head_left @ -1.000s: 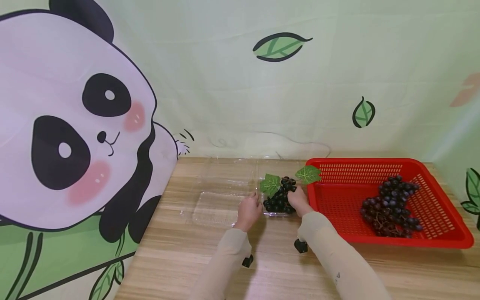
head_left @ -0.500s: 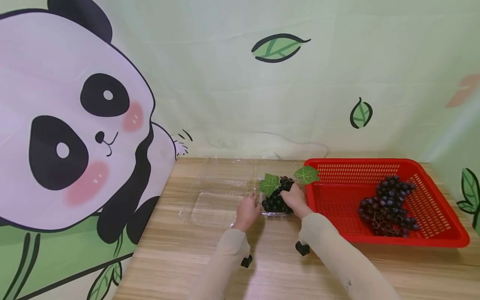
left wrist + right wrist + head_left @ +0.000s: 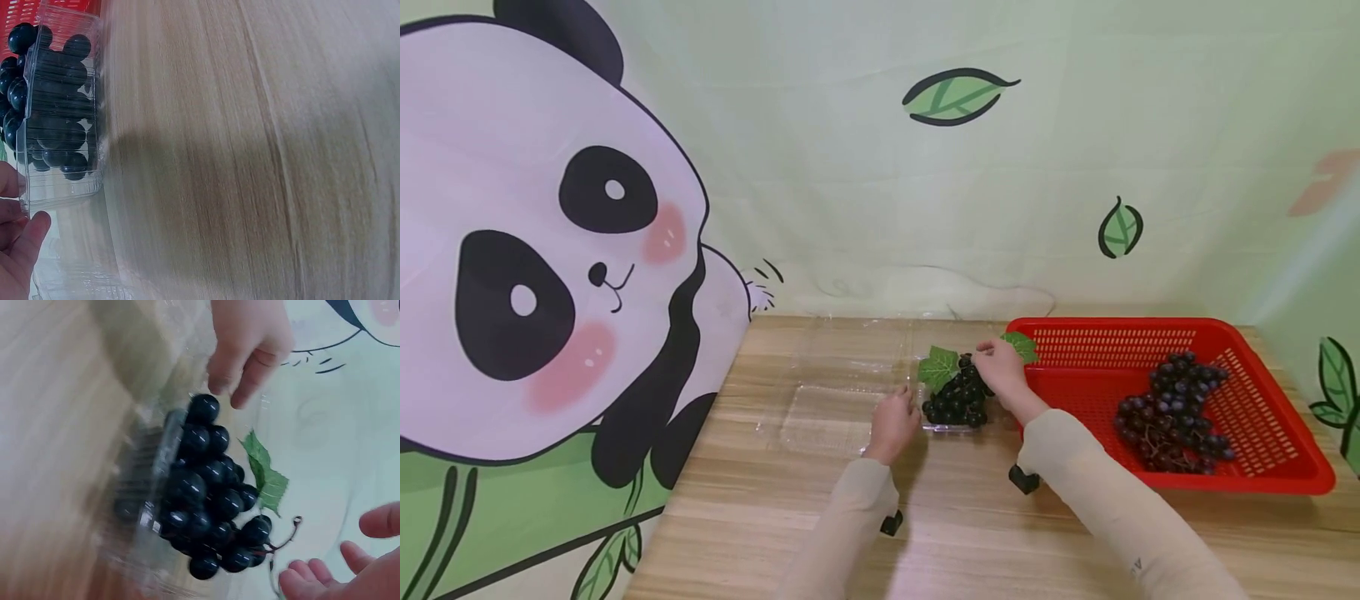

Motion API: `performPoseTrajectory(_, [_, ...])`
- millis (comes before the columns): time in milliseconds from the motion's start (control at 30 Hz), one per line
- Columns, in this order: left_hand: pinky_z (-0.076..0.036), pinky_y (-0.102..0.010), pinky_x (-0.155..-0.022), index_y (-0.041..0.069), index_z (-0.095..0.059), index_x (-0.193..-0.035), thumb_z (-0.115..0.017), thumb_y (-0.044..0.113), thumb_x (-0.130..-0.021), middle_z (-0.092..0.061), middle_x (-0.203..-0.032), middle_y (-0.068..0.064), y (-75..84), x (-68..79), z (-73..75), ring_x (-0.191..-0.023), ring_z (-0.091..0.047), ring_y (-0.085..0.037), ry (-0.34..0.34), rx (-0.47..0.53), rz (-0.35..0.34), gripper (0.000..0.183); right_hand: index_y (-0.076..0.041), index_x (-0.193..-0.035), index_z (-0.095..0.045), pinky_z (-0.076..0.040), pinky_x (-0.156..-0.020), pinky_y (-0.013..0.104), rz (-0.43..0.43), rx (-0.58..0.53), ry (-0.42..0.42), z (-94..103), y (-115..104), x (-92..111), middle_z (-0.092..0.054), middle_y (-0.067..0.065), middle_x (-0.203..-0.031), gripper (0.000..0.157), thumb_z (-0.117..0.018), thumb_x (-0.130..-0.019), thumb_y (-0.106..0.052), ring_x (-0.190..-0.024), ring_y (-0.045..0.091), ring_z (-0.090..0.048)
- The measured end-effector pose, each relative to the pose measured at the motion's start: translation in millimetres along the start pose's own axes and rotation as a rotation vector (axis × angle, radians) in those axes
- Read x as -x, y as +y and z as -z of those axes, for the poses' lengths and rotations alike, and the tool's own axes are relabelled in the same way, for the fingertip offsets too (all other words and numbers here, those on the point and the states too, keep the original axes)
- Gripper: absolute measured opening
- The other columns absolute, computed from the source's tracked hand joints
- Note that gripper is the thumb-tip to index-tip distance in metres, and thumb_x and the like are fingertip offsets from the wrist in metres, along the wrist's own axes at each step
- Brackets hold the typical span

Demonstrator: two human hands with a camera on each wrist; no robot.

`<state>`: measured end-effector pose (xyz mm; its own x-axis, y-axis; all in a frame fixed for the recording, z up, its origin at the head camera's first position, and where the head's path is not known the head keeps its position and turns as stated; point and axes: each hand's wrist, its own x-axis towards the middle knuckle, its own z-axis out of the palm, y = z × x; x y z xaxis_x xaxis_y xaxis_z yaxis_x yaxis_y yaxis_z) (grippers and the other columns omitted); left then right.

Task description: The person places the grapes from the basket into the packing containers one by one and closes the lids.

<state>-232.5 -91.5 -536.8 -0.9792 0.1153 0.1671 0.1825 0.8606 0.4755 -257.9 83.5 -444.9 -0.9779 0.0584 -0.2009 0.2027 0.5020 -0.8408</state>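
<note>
A clear plastic clamshell box (image 3: 838, 417) lies unfolded on the wooden table. Its right half holds a bunch of black grapes (image 3: 955, 404) with a green leaf (image 3: 938, 365) at the top. My left hand (image 3: 895, 427) pinches the box's edge between thumb and fingers, with the clear wall (image 3: 59, 197) plain in the left wrist view. Over the stem end of the bunch is my right hand (image 3: 1002, 375), partly covering a second leaf (image 3: 1024, 345). In the right wrist view its fingers (image 3: 306, 581) are spread near the stem, apart from the grapes.
A red perforated basket (image 3: 1180, 481) stands right of the box, with dark purple grapes (image 3: 1176, 408) in its right part. Bare wooden table (image 3: 955, 533) stretches in front. Behind hangs a pale green cloth (image 3: 820, 167) with a panda print.
My right hand has come off the black grapes and moved up and slightly right toward the right leaf. The left hand stays at the box's edge. The bunch keeps its place.
</note>
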Motion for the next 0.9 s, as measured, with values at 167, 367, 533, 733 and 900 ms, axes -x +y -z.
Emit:
performPoseTrajectory(167, [-0.045, -0.043, -0.09, -0.003, -0.059, -0.111, -0.055, 0.005, -0.075, -0.054, -0.121, -0.019, 0.1, 0.1, 0.4, -0.106, -0.054, -0.037, 0.003, -0.004, 0.004, 0.037, 0.002, -0.119, -0.045, -0.044, -0.083, 0.042, 0.043, -0.043, 0.017, 4.6, -2.6, -5.9, -0.045, 0.024, -0.12, 0.037, -0.045, -0.082, -0.006, -0.103, 0.033, -0.045])
performPoseTrajectory(367, [-0.047, -0.041, -0.088, -0.002, -0.06, -0.11, -0.057, 0.005, -0.075, -0.056, -0.12, -0.018, 0.2, 0.3, -0.5, -0.103, -0.056, -0.036, 0.015, -0.018, -0.005, 0.036, 0.001, -0.126, -0.038, -0.04, -0.092, 0.048, 0.048, -0.043, -0.077, 1.7, 3.7, -12.2, -0.036, 0.025, -0.131, 0.046, -0.045, -0.082, -0.007, -0.116, 0.037, -0.039])
performPoseTrajectory(533, [-0.046, -0.042, -0.089, -0.002, -0.06, -0.11, -0.056, 0.006, -0.076, -0.055, -0.121, -0.018, 0.7, -0.7, -0.2, -0.105, -0.055, -0.036, 0.004, -0.008, 0.005, 0.036, 0.001, -0.127, -0.038, -0.04, -0.093, 0.048, 0.073, -0.065, -0.068, -0.7, 8.0, -18.2, -0.036, 0.026, -0.132, 0.047, -0.046, -0.082, -0.005, -0.119, 0.038, -0.038])
performPoseTrajectory(733, [-0.048, -0.041, -0.086, -0.002, -0.06, -0.11, -0.056, 0.007, -0.076, -0.056, -0.119, -0.018, 0.8, 0.1, 0.9, -0.102, -0.057, -0.035, 0.02, -0.028, -0.009, 0.035, 0.0, -0.129, -0.037, -0.039, -0.094, 0.049, 0.065, -0.065, -0.093, -0.5, 11.9, -22.5, -0.036, 0.026, -0.132, 0.046, -0.045, -0.084, -0.005, -0.119, 0.038, -0.038])
performPoseTrajectory(900, [-0.048, -0.041, -0.086, -0.003, -0.06, -0.11, -0.056, 0.007, -0.076, -0.057, -0.118, -0.019, 0.4, 1.5, 1.5, -0.101, -0.057, -0.036, 0.032, -0.024, -0.019, 0.035, 0.001, -0.128, -0.037, -0.039, -0.094, 0.05, 0.065, -0.061, -0.116, -3.8, 12.4, -23.2, -0.037, 0.027, -0.13, 0.045, -0.045, -0.085, -0.006, -0.118, 0.038, -0.038])
